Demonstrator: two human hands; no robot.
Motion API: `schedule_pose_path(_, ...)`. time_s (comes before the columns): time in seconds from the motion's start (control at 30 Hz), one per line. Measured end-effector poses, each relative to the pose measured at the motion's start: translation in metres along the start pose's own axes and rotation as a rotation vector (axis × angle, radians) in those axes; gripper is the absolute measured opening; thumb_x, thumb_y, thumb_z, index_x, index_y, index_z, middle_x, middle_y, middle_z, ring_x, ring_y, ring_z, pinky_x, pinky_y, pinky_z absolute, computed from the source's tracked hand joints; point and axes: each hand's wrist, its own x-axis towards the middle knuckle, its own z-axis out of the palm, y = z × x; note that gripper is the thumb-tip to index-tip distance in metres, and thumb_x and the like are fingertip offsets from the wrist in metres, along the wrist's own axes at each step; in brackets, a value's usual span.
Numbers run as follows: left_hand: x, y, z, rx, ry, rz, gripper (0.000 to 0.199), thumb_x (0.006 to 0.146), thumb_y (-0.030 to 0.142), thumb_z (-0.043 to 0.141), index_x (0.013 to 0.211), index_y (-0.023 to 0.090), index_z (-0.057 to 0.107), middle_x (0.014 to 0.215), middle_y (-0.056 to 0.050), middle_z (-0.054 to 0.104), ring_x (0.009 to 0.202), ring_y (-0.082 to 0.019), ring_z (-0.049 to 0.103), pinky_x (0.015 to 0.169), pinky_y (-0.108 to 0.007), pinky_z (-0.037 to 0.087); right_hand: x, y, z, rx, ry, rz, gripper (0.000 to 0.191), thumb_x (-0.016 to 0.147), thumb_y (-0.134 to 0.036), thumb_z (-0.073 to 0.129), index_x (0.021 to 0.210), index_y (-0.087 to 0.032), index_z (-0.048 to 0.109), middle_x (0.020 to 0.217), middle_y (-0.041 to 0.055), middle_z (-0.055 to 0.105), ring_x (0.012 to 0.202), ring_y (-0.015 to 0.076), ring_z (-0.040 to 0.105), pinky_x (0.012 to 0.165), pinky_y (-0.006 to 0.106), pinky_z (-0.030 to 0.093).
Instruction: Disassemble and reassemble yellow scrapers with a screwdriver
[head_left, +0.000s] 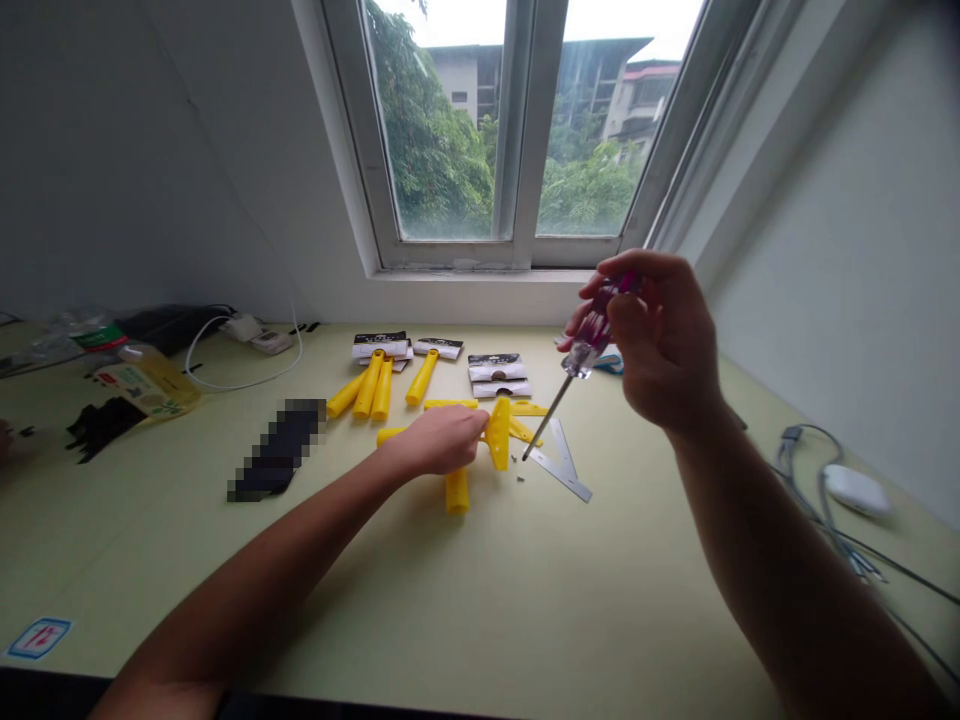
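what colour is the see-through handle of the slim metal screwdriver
The handle is purplish-pink, clear near the metal shaft; the head view shows it.

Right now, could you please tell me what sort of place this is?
Probably an indoor workspace: a flat, pale yellow-green table stands below a grey-framed glass window, and a metal-shafted, purple-handled screwdriver is held above the table.

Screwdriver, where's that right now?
In the head view, right of centre: the right hand holds the screwdriver, its tip pointing down near the flat metal strips.
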Motion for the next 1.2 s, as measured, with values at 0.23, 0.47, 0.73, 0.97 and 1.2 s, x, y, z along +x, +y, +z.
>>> schedule_pose_path(0.23, 0.002, -0.001, 0.001, -0.017, 0.002, -0.009, 0.020, 0.092, 0.024, 0.038, 0.087, 0.020, 0.057, 0.084, -0.007, 0.064, 0.075, -0.021, 0.060, 0.060, -0.028, 0.040, -0.002, 0.006, 0.009, 0.029, -0.037, -0.056, 0.020, 0.097, -0.029, 0.049, 0.117, -0.030, 0.051, 0.102, 0.0022, 0.056, 0.076, 0.0141, 0.064, 0.067, 0.034, 0.061)
schedule_pose_path(0.47, -0.001, -0.021, -0.016, -0.164, 0.199, -0.115, 0.033, 0.099, 0.032, 0.030, 0.088, 0.019, 0.058, 0.086, -0.008, 0.065, 0.076, -0.020, 0.059, 0.063, -0.030, 0.039, -0.001, -0.001, 0.004, 0.002, -0.006, -0.015, 0.021, 0.099, -0.032, 0.044, 0.118, -0.035, 0.053, 0.103, 0.0032, 0.056, 0.071, 0.0146, 0.060, 0.059, 0.032, 0.056)
schedule_pose_path(0.73, 0.001, -0.028, -0.018, -0.382, 0.312, -0.150, 0.033, 0.096, 0.037, 0.038, 0.099, 0.017, 0.063, 0.088, -0.006, 0.067, 0.071, -0.018, 0.058, 0.061, -0.028, 0.040, 0.002, 0.008, -0.007, -0.398, -0.425, -0.013, 0.031, 0.092, -0.035, 0.058, 0.121, -0.023, 0.062, 0.101, 0.0069, 0.067, 0.082, 0.0173, 0.063, 0.075, 0.033, 0.053)
schedule_pose_path(0.97, -0.003, -0.037, -0.029, -0.519, 0.314, -0.282, 0.039, 0.083, 0.052, 0.057, 0.099, 0.017, 0.063, 0.089, -0.005, 0.065, 0.071, -0.018, 0.061, 0.058, -0.026, 0.046, 0.006, 0.040, -0.012, -0.560, -0.442, -0.023, 0.028, 0.092, -0.034, 0.057, 0.116, -0.022, 0.065, 0.102, 0.0087, 0.067, 0.078, 0.0175, 0.063, 0.072, 0.033, 0.051)
schedule_pose_path(1.2, -0.020, -0.067, -0.018, -0.882, 0.273, -0.486, 0.041, 0.073, 0.045, 0.070, 0.096, 0.013, 0.061, 0.086, -0.007, 0.066, 0.067, -0.018, 0.065, 0.054, -0.025, 0.050, 0.008, 0.046, -0.027, -0.563, -0.364, 0.016, 0.029, 0.091, -0.035, 0.059, 0.116, -0.021, 0.064, 0.102, 0.0084, 0.068, 0.080, 0.0189, 0.065, 0.076, 0.036, 0.053)
